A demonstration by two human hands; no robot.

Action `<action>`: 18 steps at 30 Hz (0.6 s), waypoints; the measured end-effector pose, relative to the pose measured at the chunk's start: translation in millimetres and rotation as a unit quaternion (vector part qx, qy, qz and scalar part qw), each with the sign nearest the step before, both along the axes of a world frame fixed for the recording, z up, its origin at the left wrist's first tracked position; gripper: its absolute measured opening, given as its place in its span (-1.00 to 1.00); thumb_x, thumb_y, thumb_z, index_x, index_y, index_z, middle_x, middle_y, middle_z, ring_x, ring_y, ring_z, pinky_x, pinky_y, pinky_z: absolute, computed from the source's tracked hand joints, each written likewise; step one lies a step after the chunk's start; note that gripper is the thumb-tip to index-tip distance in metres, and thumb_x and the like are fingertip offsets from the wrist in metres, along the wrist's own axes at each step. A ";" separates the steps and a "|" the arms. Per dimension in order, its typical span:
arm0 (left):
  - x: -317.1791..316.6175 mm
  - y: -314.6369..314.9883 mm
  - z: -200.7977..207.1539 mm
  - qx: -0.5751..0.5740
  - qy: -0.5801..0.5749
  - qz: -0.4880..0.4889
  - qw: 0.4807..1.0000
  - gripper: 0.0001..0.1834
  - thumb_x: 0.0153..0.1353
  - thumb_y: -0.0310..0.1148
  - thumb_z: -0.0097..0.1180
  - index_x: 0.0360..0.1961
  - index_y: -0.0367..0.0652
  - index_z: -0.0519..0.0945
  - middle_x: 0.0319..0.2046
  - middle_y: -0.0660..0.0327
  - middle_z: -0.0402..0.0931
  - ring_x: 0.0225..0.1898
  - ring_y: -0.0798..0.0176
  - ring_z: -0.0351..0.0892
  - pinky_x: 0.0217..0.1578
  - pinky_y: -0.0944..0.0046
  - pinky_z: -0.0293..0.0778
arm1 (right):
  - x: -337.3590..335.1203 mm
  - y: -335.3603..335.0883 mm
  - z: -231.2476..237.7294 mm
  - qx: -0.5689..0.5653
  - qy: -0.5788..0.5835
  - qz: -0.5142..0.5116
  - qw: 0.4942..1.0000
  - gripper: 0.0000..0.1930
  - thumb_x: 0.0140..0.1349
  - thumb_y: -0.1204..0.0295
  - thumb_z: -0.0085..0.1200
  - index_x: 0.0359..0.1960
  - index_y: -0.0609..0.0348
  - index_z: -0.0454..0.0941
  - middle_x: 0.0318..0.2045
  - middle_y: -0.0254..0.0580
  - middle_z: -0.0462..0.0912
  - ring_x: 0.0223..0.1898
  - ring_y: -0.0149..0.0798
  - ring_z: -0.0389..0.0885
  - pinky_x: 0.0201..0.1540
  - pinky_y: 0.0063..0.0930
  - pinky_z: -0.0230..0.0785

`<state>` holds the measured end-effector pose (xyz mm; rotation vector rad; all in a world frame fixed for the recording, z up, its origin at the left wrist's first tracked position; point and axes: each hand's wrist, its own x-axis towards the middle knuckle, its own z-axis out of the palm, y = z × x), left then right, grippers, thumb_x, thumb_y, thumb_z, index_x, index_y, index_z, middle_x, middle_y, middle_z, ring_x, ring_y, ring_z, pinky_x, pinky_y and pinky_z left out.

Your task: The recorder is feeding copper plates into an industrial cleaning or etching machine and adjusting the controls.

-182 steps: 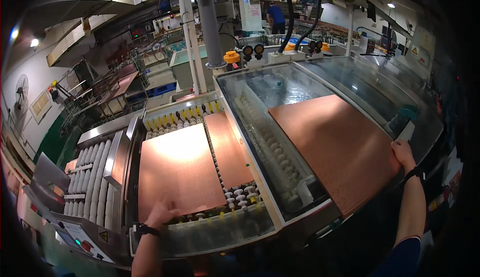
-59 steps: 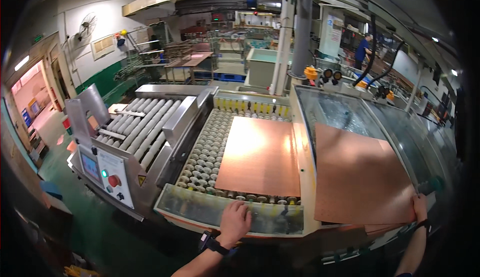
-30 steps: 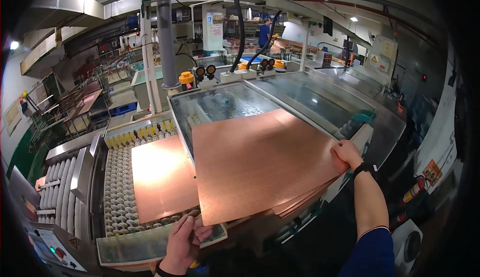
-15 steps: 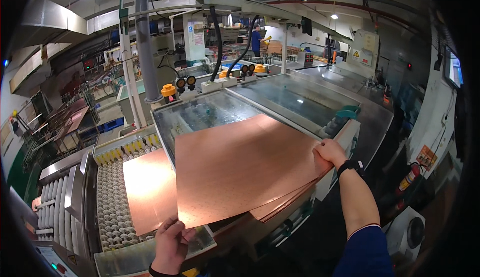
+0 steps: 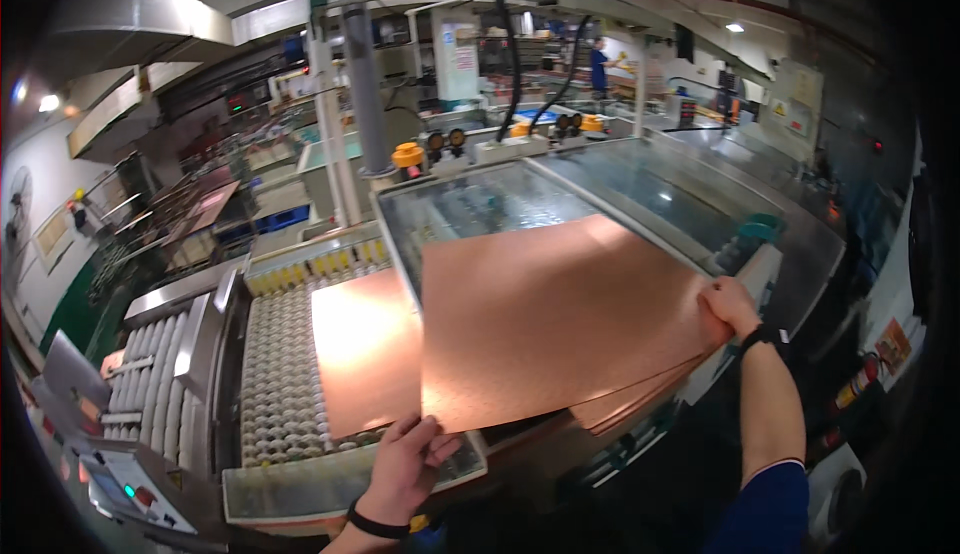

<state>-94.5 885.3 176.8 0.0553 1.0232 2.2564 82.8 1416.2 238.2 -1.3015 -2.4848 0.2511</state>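
A large copper sheet (image 5: 560, 324) spans the space between my two hands, tilted over the machine's glass lids. My left hand (image 5: 405, 459) pinches its near left corner between thumb and fingers. At the right edge, my right hand (image 5: 730, 304) grips the same sheet, with the fingers partly hidden beneath. Under its right part lie more copper sheets (image 5: 630, 399), their edges showing in a stack. To the left, another copper sheet (image 5: 365, 354) rests flat on the roller conveyor (image 5: 285, 384), its right side covered by the held sheet.
Framed glass lids (image 5: 480, 204) stretch behind the sheet, with an orange-yellow knob (image 5: 407, 155) and dark gauges (image 5: 447, 141) at their far edge. A grey upright pipe (image 5: 357, 64) rises there. A control panel (image 5: 130, 489) stands at lower left. Far back is a person in blue (image 5: 599, 66).
The whole view has swung left, so everything sits farther right in the picture. Both hands keep their hold on the copper sheet; the one on the rollers lies much as before.
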 end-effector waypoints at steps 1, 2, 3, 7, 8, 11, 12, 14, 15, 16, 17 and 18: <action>-1.8 0.7 -1.5 0.012 0.001 -0.012 1.000 -0.90 0.39 -0.53 0.03 -0.11 -0.29 0.52 -0.37 0.24 0.51 -0.37 0.26 0.59 -0.19 0.17 0.65 | 2.4 3.7 -0.6 0.004 0.001 0.008 1.000 -0.51 0.22 0.04 0.02 -0.15 0.26 0.69 -0.10 0.22 0.68 -0.02 0.24 0.63 0.06 -0.02 0.47; -1.9 0.7 -1.3 0.008 0.001 0.004 1.000 -0.90 0.39 -0.53 0.03 -0.11 -0.29 0.52 -0.37 0.24 0.51 -0.37 0.26 0.59 -0.19 0.17 0.65 | -0.7 2.2 -0.5 0.011 -0.002 0.016 1.000 -0.52 0.22 0.06 0.03 -0.17 0.28 0.69 -0.12 0.23 0.67 -0.03 0.24 0.64 0.03 -0.02 0.47; -2.0 1.1 -0.3 0.009 0.001 -0.005 1.000 -0.90 0.39 -0.53 0.02 -0.11 -0.29 0.52 -0.37 0.25 0.51 -0.36 0.27 0.59 -0.18 0.19 0.64 | -0.7 2.2 -1.5 0.008 0.007 0.013 1.000 -0.53 0.23 0.06 0.04 -0.19 0.28 0.69 -0.14 0.24 0.68 -0.05 0.24 0.64 0.02 -0.04 0.47; -2.6 -4.2 -0.7 0.024 0.000 -0.019 1.000 -0.89 0.41 -0.52 0.02 -0.10 -0.29 0.52 -0.35 0.25 0.52 -0.33 0.28 0.59 -0.14 0.22 0.62 | -4.5 0.8 -3.0 0.005 0.028 0.017 0.999 -0.54 0.25 0.07 0.03 -0.17 0.28 0.67 -0.14 0.23 0.68 -0.04 0.23 0.64 0.02 -0.06 0.47; -1.2 -5.1 1.9 0.021 -0.001 -0.018 1.000 -0.89 0.42 -0.52 0.01 -0.10 -0.29 0.52 -0.35 0.25 0.52 -0.33 0.29 0.59 -0.13 0.22 0.62 | -5.1 1.4 -4.3 0.009 0.031 0.010 0.999 -0.55 0.26 0.08 0.03 -0.16 0.27 0.67 -0.13 0.23 0.68 -0.03 0.22 0.63 0.02 -0.07 0.47; 0.3 -4.8 7.1 -0.003 -0.006 -0.001 1.000 -0.89 0.42 -0.51 0.00 -0.10 -0.29 0.52 -0.36 0.26 0.50 -0.33 0.30 0.59 -0.14 0.21 0.62 | -7.4 -6.5 -0.1 0.009 0.018 -0.006 1.000 -0.54 0.26 0.07 0.03 -0.15 0.27 0.67 -0.12 0.21 0.68 -0.02 0.22 0.63 0.03 -0.07 0.47; 0.1 -5.2 8.0 -0.002 -0.006 -0.001 1.000 -0.89 0.42 -0.51 0.00 -0.10 -0.29 0.52 -0.36 0.26 0.50 -0.33 0.30 0.59 -0.14 0.21 0.62 | -7.4 -6.7 0.0 0.010 0.018 -0.006 1.000 -0.54 0.26 0.07 0.03 -0.15 0.27 0.67 -0.12 0.21 0.68 -0.02 0.22 0.63 0.03 -0.07 0.47; -0.3 -5.1 8.7 -0.009 -0.009 0.001 1.000 -0.89 0.42 -0.52 -0.01 -0.10 -0.29 0.51 -0.37 0.25 0.50 -0.32 0.30 0.59 -0.14 0.19 0.63 | -5.6 -5.9 0.0 0.012 0.017 0.000 1.000 -0.53 0.26 0.06 0.02 -0.15 0.26 0.67 -0.11 0.20 0.68 -0.02 0.21 0.63 0.04 -0.07 0.46; -0.9 -4.9 8.4 -0.009 -0.009 0.000 1.000 -0.89 0.42 -0.52 -0.01 -0.10 -0.29 0.51 -0.37 0.25 0.50 -0.32 0.30 0.59 -0.14 0.19 0.63 | -4.6 -5.7 0.0 0.013 0.017 -0.002 1.000 -0.53 0.26 0.06 0.02 -0.15 0.26 0.67 -0.11 0.20 0.68 -0.02 0.21 0.63 0.04 -0.07 0.46; -1.7 -4.7 7.1 -0.007 -0.011 -0.003 1.000 -0.89 0.41 -0.52 0.00 -0.10 -0.29 0.52 -0.37 0.25 0.50 -0.33 0.29 0.59 -0.14 0.18 0.63 | -3.6 -5.3 -0.7 0.013 0.022 -0.001 1.000 -0.54 0.25 0.06 0.02 -0.16 0.27 0.67 -0.11 0.21 0.68 -0.03 0.22 0.63 0.04 -0.07 0.47; -2.6 -4.7 5.1 -0.006 -0.013 -0.007 1.000 -0.88 0.41 -0.52 0.00 -0.10 -0.29 0.52 -0.37 0.24 0.50 -0.33 0.29 0.59 -0.14 0.16 0.64 | -2.3 -4.5 -1.3 0.014 0.026 -0.002 1.000 -0.54 0.24 0.06 0.03 -0.17 0.27 0.68 -0.12 0.21 0.68 -0.03 0.22 0.63 0.03 -0.06 0.47; -4.4 -6.3 -0.2 -0.005 -0.013 -0.012 1.000 -0.88 0.41 -0.52 0.00 -0.10 -0.29 0.52 -0.37 0.24 0.50 -0.33 0.29 0.59 -0.14 0.16 0.64 | -1.8 -4.1 -0.8 0.015 0.027 -0.007 1.000 -0.54 0.24 0.06 0.03 -0.17 0.27 0.68 -0.12 0.21 0.68 -0.03 0.22 0.63 0.03 -0.06 0.47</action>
